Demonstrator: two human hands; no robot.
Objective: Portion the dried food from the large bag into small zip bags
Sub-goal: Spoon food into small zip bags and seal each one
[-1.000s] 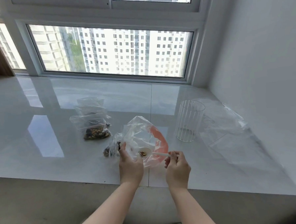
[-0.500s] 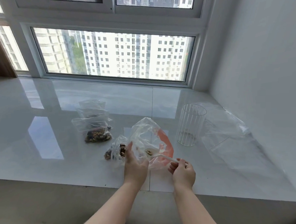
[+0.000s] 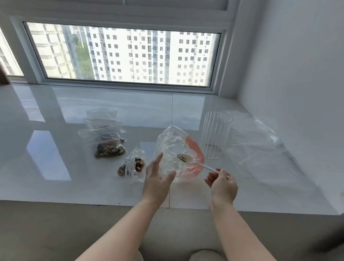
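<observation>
Your right hand pinches the end of the white spoon, its bowl carrying a few dried pieces inside the mouth of the large bag; your left hand is spread with straight fingers against the bag's near side, gripping nothing. That film looks thin, limp and slippery, so take it by the rim; the half-filled small zip bag slumps on the sill just left, light and floppy; pinch it near its zip edge.
</observation>
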